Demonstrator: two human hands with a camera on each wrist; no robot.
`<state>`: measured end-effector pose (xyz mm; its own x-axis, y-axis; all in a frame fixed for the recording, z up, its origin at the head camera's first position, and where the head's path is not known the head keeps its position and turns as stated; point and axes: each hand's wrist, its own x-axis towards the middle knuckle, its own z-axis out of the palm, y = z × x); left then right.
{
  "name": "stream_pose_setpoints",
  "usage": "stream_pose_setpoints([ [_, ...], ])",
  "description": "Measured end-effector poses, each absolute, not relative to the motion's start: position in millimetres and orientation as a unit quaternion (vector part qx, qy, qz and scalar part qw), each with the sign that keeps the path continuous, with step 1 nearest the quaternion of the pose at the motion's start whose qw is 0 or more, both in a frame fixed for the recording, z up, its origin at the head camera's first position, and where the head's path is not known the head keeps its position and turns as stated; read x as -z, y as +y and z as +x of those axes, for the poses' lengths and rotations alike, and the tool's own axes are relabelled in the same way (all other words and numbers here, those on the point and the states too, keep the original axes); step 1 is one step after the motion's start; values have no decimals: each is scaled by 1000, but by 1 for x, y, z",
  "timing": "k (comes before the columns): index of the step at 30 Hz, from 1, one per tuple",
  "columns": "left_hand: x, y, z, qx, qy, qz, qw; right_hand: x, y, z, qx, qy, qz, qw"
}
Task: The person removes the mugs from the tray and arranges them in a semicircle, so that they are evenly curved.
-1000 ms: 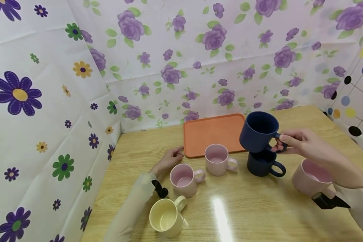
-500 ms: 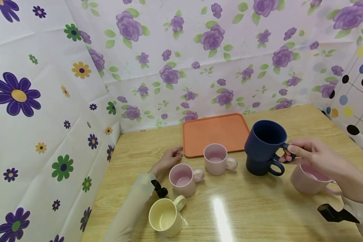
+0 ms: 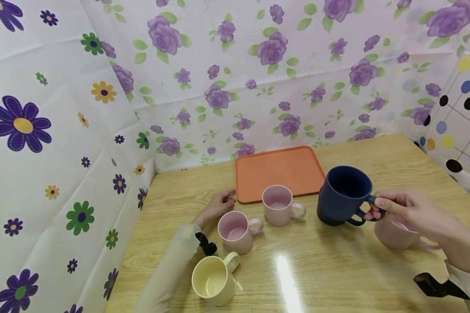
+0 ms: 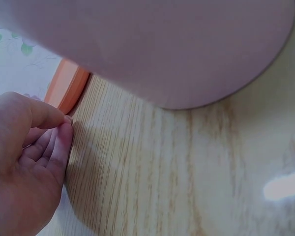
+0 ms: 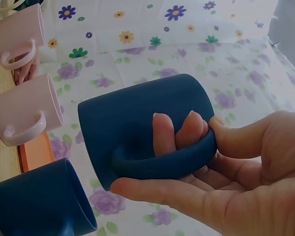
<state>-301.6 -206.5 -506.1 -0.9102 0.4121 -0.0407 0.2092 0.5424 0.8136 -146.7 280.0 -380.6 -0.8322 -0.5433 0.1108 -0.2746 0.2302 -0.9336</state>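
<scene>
My right hand [image 3: 407,213] grips the handle of a dark blue mug [image 3: 342,195], fingers hooked through the loop. The held mug is upright and overlaps a second dark blue mug [image 5: 34,204], whose handle peeks out below it in the head view. In the right wrist view the second mug's rim lies close to the held mug's base; I cannot tell whether they touch. My left hand [image 3: 218,206] rests on the table by the near left corner of an orange tray [image 3: 274,174], fingers loosely curled around nothing. Beside that wrist stands a pink mug [image 3: 235,232].
Another pink mug [image 3: 278,206] stands just in front of the tray. A third pink mug [image 3: 395,234] is partly hidden under my right forearm. Near the left sleeve is a pale yellow mug [image 3: 213,280]. Flowered sheets hang behind and at the left of the wooden table [image 3: 317,269].
The held blue mug has come down and slightly right with my right hand, now covering most of the second blue mug in the head view. My left hand stays where it was.
</scene>
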Motion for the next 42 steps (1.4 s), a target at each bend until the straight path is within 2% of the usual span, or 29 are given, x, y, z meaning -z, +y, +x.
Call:
stream_pose_setpoints([
  [7, 508, -208, -303, -447, 871, 172, 109, 387, 279, -140, 544, 799, -226, 117],
  [12, 506, -211, -304, -445, 870, 183, 110, 394, 282, -136, 536, 798, -263, 78],
  [18, 506, -217, -305, -450, 866, 188, 107, 399, 285, -129, 535, 799, -266, 66],
  [26, 508, -219, -302, -451, 868, 178, 108, 414, 307, -112, 558, 790, -228, 116],
  [34, 489, -215, -292, -456, 860, 192, 123, 442, 346, -98, 664, 669, -289, 166],
  [39, 503, -219, -297, -455, 867, 173, 111, 462, 366, -90, 655, 671, -323, 131],
  [42, 509, -220, -300, -454, 869, 163, 109, 476, 376, -89, 669, 630, -373, 127],
])
